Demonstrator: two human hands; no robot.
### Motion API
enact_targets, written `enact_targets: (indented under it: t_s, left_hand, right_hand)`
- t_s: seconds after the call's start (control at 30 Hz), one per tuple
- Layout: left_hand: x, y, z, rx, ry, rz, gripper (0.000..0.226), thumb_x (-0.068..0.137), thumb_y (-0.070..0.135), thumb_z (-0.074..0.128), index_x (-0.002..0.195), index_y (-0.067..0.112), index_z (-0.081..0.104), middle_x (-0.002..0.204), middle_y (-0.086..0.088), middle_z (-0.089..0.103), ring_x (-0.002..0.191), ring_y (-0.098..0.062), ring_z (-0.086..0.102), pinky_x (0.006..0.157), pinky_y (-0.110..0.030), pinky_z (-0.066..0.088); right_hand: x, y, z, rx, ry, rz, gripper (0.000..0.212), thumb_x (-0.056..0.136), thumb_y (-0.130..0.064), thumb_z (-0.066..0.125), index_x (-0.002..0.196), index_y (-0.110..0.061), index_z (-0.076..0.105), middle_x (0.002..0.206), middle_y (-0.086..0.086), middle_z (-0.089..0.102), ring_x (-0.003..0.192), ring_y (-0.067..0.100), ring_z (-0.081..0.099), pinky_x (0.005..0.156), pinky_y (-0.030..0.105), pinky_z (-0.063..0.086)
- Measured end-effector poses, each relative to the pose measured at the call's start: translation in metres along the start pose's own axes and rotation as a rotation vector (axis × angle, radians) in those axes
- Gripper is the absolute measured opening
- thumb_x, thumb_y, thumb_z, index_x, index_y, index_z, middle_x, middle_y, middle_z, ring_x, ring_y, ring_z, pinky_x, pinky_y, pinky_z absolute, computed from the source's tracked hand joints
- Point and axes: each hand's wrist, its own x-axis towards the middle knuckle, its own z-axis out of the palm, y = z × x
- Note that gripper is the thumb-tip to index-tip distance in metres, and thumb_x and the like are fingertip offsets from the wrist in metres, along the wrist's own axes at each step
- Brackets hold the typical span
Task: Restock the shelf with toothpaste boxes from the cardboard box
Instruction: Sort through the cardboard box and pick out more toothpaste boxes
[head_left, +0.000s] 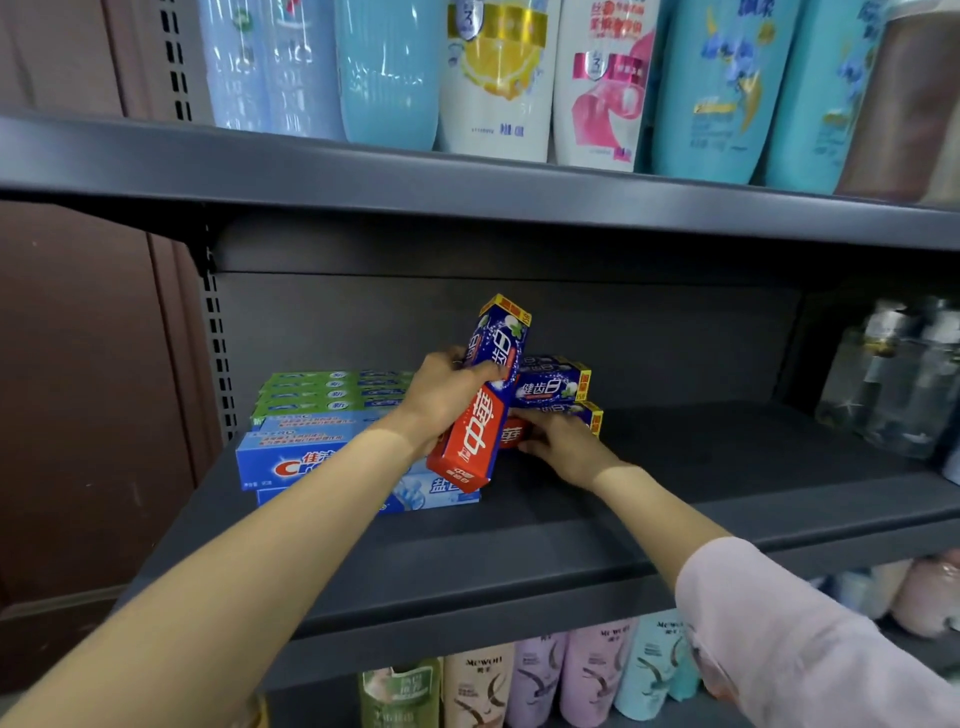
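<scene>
My left hand (441, 397) grips a red and blue toothpaste box (480, 415), tilted steeply with its yellow end up, above the dark shelf (519, 540). My right hand (563, 447) holds the red end of the lower of two red and blue boxes (553, 387) stacked flat on the shelf behind it. To the left lie a stack of green boxes (332, 392) and blue boxes (291, 457). The cardboard box is out of view.
Large bottles (493, 78) line the shelf above. Clear bottles (893, 379) stand at the right of the toothpaste shelf. Pastel bottles (519, 680) fill the shelf below. A brown wall (78, 389) runs along the left. Bare shelf lies between the stacked boxes and the clear bottles.
</scene>
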Motion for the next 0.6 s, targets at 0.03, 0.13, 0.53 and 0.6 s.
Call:
enact_targets:
  t_s: [0.03,0.13,0.53,0.6]
  left_hand:
    - [-0.001,0.001,0.001,0.008,-0.011,0.003,0.028,0.087,0.028,0.065,0.105,0.017,0.046,0.084,-0.006,0.066,0.07,-0.018,0.065,0.072,-0.03,0.054]
    - [-0.004,0.003,0.005,0.092,-0.052,0.037,0.028,0.087,0.028,0.065,0.104,0.016,0.047,0.086,-0.005,0.066,0.071,-0.018,0.065,0.07,-0.029,0.054]
    - [-0.01,0.013,0.021,0.551,-0.227,0.118,0.071,0.077,0.033,0.076,0.136,0.018,0.039,0.123,-0.004,0.057,0.104,-0.019,0.063,0.089,-0.032,0.053]
    - [-0.011,0.012,0.021,0.671,-0.225,0.162,0.066,0.077,0.027,0.076,0.132,0.017,0.042,0.123,-0.003,0.056,0.11,-0.019,0.059,0.087,-0.028,0.05]
  right_hand:
    - [-0.003,0.002,0.0,0.046,-0.009,0.025,0.05,0.095,-0.015,0.052,0.143,-0.022,0.039,0.143,0.002,0.046,0.131,0.02,0.043,0.11,0.031,0.034]
    - [-0.013,0.001,-0.009,0.34,0.158,0.143,0.034,0.1,-0.018,0.042,0.134,-0.016,0.049,0.123,0.006,0.061,0.116,0.019,0.056,0.087,0.017,0.044]
    - [-0.033,-0.02,-0.049,1.232,0.538,0.313,0.05,0.09,-0.028,0.06,0.135,-0.027,0.037,0.123,0.007,0.054,0.105,0.025,0.059,0.073,0.043,0.056]
    - [-0.037,-0.013,-0.048,1.272,0.585,0.337,0.043,0.092,-0.026,0.057,0.131,-0.023,0.038,0.12,0.007,0.054,0.102,0.023,0.058,0.065,0.037,0.055]
